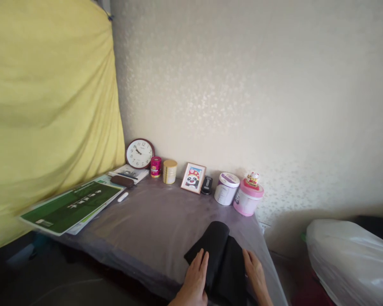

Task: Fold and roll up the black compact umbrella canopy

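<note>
A black folded sheet-like thing (215,250) lies at the front right of the covered table, with a rounded upper edge and a crease down its middle. Whether it is cloth, a bag or a soft folder I cannot make out. My left hand (194,278) rests on its left part, fingers stretched out and close together. At its right edge is my right hand (255,272), its fingers bent around the border and its thumb mostly hidden. The lower end of the black thing runs out of the picture.
Along the wall stand a clock (140,153), a pink can (155,167), a yellow-lidded jar (170,172), a framed panda picture (193,178), a black device (207,185) and two tubs (226,189). Green booklets (73,206) lie left. A white plastic bag (351,255) sits right.
</note>
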The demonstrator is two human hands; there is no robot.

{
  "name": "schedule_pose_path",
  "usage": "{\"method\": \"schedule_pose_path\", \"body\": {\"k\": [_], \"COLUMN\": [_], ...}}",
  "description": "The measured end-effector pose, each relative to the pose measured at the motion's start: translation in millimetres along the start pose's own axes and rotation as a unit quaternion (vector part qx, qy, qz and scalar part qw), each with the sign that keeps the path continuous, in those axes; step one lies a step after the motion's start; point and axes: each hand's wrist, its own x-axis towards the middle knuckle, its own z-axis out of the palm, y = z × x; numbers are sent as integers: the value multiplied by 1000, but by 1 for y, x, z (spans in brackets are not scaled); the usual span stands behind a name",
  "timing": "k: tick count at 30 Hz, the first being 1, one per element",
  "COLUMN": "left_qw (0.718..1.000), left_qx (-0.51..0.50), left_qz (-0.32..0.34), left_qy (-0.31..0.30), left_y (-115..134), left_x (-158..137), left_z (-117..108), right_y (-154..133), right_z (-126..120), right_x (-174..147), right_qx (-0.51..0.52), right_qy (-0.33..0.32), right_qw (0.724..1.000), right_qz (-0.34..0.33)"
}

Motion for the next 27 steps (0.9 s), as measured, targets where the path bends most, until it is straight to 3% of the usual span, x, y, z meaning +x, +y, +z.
{"method": "schedule_pose_path", "body": {"k": [8, 14, 20, 27], "left_qw": [1000, 998, 998, 999], "left_qx": [17, 27, 11, 13], "left_qz": [12, 18, 25, 19], "left_qy": [23, 48, 55, 46], "left_y": [0, 7, 3, 0], "left_x": [-3, -18, -20, -17], "left_z": [6, 0, 4, 6], "right_y": [-16, -23, -28, -57], "right_z": [15, 19, 11, 20], "right_x": [-3, -16, -29, -25], "right_qx": [4, 14, 57, 124], "right_qy": [24, 13, 38, 22], "right_qw": [1000, 998, 996, 989], "right_qz": [13, -68, -59, -82]}}
